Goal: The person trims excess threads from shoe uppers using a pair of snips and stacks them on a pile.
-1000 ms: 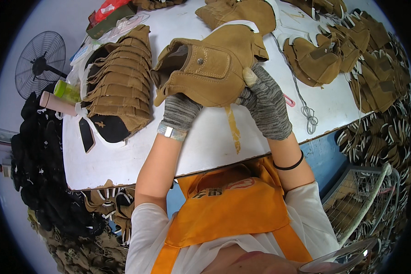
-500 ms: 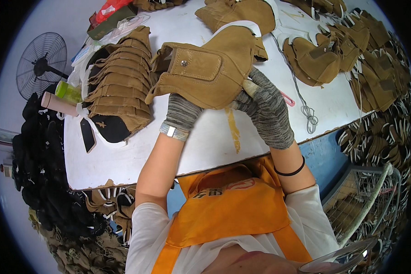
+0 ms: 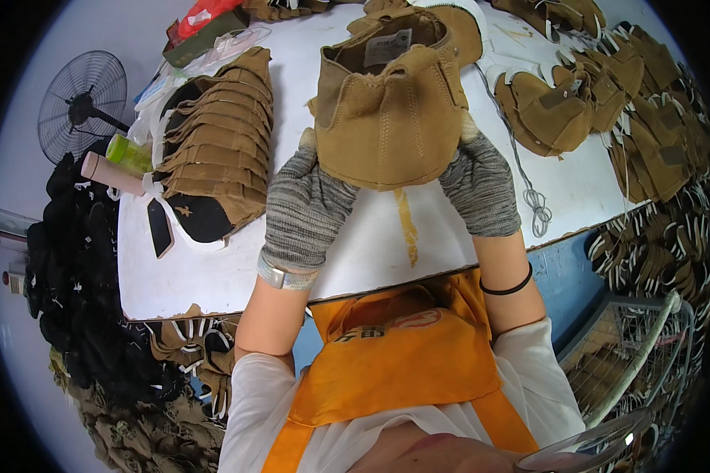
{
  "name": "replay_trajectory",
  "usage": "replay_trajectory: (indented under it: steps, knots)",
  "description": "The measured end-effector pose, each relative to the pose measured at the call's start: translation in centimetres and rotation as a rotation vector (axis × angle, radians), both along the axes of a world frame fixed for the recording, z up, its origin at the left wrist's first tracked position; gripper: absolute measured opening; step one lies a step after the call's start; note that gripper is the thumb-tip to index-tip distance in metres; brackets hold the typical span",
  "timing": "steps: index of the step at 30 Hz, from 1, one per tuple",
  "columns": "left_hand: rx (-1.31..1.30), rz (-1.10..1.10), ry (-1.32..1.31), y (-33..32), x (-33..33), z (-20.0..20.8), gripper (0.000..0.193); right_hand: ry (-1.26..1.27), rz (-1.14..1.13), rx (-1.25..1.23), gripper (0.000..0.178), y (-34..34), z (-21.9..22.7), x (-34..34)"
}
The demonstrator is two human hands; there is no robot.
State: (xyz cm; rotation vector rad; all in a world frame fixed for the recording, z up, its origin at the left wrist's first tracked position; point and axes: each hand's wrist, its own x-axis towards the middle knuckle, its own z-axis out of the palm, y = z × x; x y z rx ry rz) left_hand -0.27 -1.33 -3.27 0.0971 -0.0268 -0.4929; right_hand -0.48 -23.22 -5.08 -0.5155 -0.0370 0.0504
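Brown suede shoe upper (image 3: 390, 134) has turned from side-on, bringing its stitched end into view; grey-gloved left hand (image 3: 309, 201) and right hand (image 3: 483, 185) hold its opposite sides.

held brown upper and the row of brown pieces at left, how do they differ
The held upper is one item, opening visible; the row is many overlapping pieces. The upper sits between the left hand and right hand; the row lies untouched on the table. Both are mostly brown.
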Motion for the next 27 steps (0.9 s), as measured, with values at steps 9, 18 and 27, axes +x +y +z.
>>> replay_trajectory:
  steps: [9,18,27]
  knots:
    - [0.031,0.081,0.017,1.3,-1.2,-1.3,0.036,0.081,0.172,-0.016,0.037,0.3,-2.0,0.1]
    - [0.003,0.089,0.086,1.6,-1.6,-2.5,0.035,0.119,0.172,-0.124,0.04,0.3,-3.3,-0.6]
    - [0.145,0.191,0.162,2.1,-2.1,-3.2,0.033,0.067,0.21,-0.248,0.046,1.0,-2.9,-0.8]
